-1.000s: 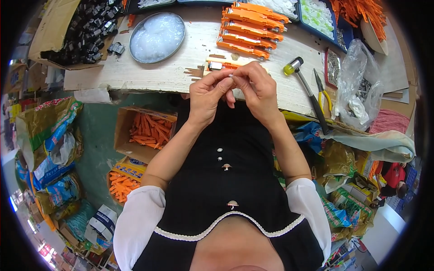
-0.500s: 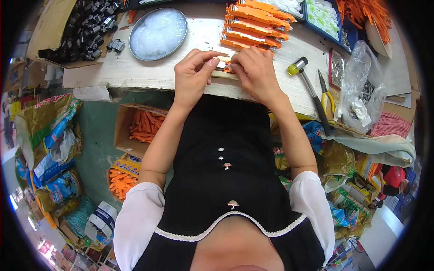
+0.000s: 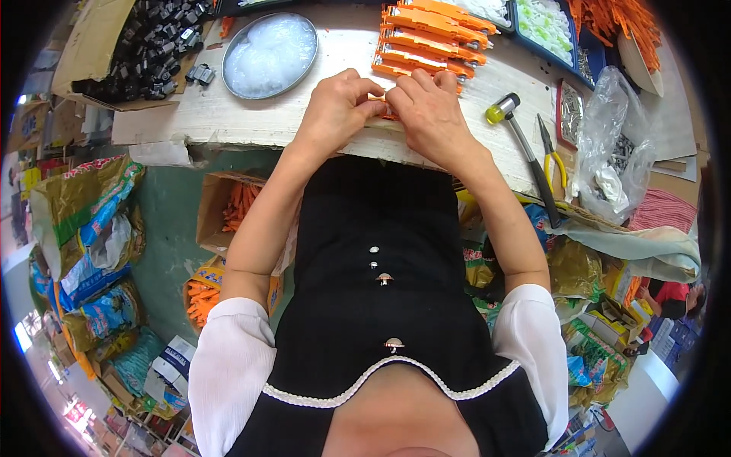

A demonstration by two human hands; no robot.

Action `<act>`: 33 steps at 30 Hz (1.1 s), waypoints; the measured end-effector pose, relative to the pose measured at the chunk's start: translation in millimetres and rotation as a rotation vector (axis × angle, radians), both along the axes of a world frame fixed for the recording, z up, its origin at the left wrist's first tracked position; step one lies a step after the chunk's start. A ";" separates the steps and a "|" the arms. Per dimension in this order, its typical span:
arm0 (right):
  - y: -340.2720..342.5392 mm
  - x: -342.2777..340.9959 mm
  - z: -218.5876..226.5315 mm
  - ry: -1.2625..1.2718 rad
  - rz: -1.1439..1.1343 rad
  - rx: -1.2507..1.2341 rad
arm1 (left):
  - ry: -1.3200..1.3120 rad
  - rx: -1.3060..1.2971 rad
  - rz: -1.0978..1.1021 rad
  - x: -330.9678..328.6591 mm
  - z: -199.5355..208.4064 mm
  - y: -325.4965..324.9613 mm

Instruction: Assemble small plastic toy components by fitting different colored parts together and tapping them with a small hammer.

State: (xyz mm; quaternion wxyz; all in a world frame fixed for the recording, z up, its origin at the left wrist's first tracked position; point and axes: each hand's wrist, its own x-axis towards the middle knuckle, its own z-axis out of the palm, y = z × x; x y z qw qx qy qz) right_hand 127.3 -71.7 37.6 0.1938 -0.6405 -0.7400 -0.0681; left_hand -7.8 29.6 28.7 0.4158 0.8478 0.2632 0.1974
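Observation:
My left hand (image 3: 333,113) and my right hand (image 3: 430,114) meet near the front edge of the white worktable (image 3: 190,126). Between their fingertips is an orange plastic part (image 3: 389,116), mostly covered by the fingers. The left thumb and forefinger pinch at its left side, while the right fingers are curled over its right side. Just beyond the hands lies a row of long orange plastic pieces with metal bits (image 3: 426,36), set side by side. To the left of them stands a round metal dish (image 3: 270,55) with a clear, whitish, jelly-like mass.
At far left, a cardboard box (image 3: 90,57) spills small black parts (image 3: 156,57). On the right lie a hammer (image 3: 525,148), yellow-handled pliers (image 3: 553,156) and a clear plastic bag (image 3: 609,145). Trays of pale parts (image 3: 542,30) sit behind. Boxes of orange pieces (image 3: 204,301) stand below the table.
My left hand has shifted right and closed in against the right hand. The orange part, with a pale piece visible before, is now mostly hidden under the fingers.

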 end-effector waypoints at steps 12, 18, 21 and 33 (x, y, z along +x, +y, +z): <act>-34.0 55.2 30.5 0.840 -0.232 0.191 | 0.512 0.238 -0.289 33.1 38.8 20.6; -60.4 71.8 22.7 0.902 -0.410 0.267 | 0.403 0.428 -0.177 110.6 87.3 67.3; -64.1 79.8 23.2 0.954 -0.446 0.214 | 0.326 0.562 -0.153 158.3 91.3 85.8; -67.5 89.0 8.1 0.969 -0.501 0.158 | 0.229 0.638 -0.227 198.1 51.7 120.7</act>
